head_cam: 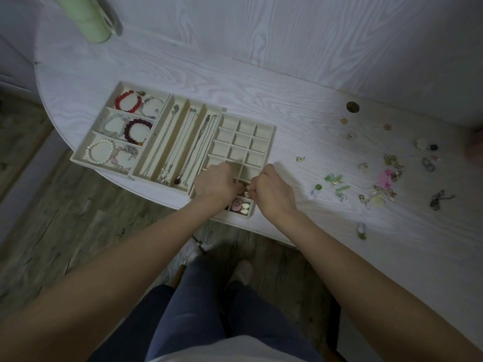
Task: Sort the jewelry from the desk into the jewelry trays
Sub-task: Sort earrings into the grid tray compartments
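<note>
Both hands met over the near end of the grid tray (264,131), knuckles toward the camera. The left hand (215,182) and the right hand (271,190) had their fingers curled inward and seemed to pinch one small pale piece (247,194) between them, just above a compartment in the tray's second-nearest row. Which compartment lay under it could not be told, since the hands covered it. The piece was too small and too hidden to name, or to judge its long axis.

The loose jewelry (386,178) lay scattered on the surface (287,74) at about three o'clock from the hands, well apart from the tray, so the right hand was the nearer. A pink piece and white drops (241,205) sat in the nearest right cell.
</note>
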`<control>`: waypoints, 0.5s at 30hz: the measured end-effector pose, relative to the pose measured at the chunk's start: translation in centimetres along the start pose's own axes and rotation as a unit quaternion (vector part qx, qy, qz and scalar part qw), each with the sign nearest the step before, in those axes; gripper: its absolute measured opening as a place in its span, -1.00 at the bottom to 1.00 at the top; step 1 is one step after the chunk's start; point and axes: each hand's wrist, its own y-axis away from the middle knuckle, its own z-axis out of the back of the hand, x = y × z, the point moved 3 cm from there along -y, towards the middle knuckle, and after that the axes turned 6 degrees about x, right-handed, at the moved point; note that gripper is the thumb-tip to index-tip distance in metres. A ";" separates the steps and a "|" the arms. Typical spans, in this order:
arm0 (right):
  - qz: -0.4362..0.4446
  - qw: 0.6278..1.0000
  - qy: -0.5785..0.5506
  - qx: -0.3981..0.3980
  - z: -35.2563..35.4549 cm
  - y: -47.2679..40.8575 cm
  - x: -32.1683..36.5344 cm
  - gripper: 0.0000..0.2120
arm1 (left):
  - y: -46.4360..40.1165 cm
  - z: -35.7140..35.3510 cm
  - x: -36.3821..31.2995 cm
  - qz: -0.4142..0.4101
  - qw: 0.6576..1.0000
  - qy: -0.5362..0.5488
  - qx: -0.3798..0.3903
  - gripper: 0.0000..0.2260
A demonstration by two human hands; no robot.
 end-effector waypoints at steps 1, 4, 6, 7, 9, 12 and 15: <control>-0.005 1.000 -0.002 -0.005 0.0 -0.1 0.1 -0.85 | -0.1 0.0 0.0 -0.003 1.000 -0.011 0.000 -0.70; -0.019 0.999 -0.041 0.009 -0.1 -0.3 0.0 -0.86 | -0.3 -0.1 -0.1 -0.011 0.999 -0.037 0.003 -0.69; -0.011 0.999 -0.038 0.003 -0.2 -0.3 -0.1 -0.86 | -0.4 -0.1 -0.2 -0.020 0.999 -0.048 0.003 -0.70; -0.012 0.999 -0.048 -0.005 -0.1 -0.2 -0.2 -0.86 | -0.4 -0.1 -0.2 -0.024 0.998 -0.049 0.003 -0.70; -0.011 0.998 -0.053 -0.026 0.3 0.0 -0.3 -0.85 | -0.2 -0.1 0.0 -0.039 0.998 -0.048 0.005 -0.70; -0.005 0.999 -0.008 -0.052 0.7 0.3 -0.7 -0.82 | 0.3 0.2 0.1 -0.105 0.993 -0.053 -0.006 -0.76; -0.007 0.995 -0.089 -0.037 0.2 0.4 -1.4 -0.80 | 1.2 0.7 0.2 -0.193 0.978 -0.078 -0.008 -0.74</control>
